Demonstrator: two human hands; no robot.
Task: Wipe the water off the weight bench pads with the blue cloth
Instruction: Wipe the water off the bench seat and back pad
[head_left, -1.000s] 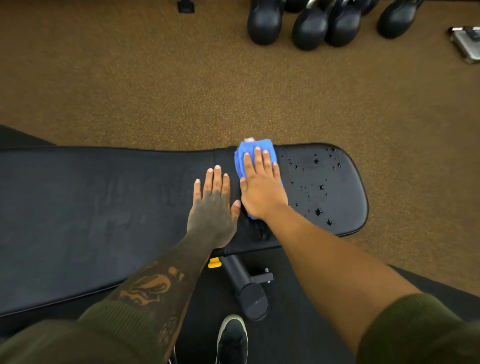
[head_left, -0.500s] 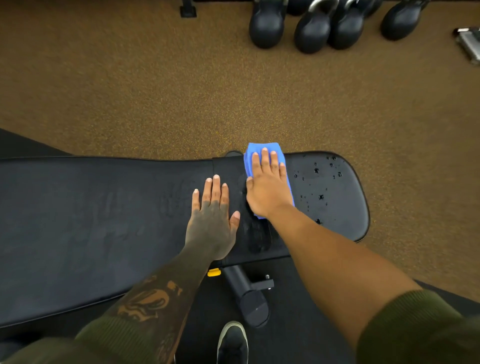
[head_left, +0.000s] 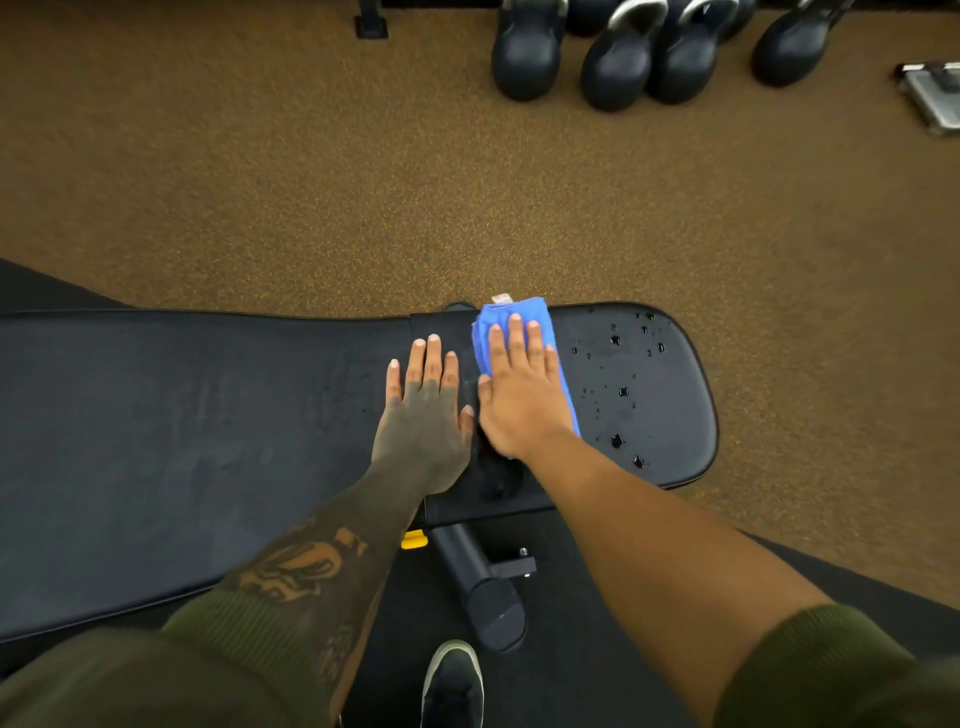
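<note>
Blue cloth (head_left: 540, 322): on short right-hand seat pad (head_left: 670, 415), at its left end, pressed flat under right hand (head_left: 519, 400), fingers straight. Left hand (head_left: 423, 415): flat, holding nothing, on long back pad (head_left: 156, 441), apparently wiped. Droplets (head_left: 618, 392) remain to the right; task unfinished.

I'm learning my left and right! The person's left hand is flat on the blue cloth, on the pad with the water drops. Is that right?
Not quite. The head view shows it is the right hand that lies flat on the blue cloth, on the pad with the water drops. The left hand rests flat on the bench beside the cloth, with no cloth under it.
</note>
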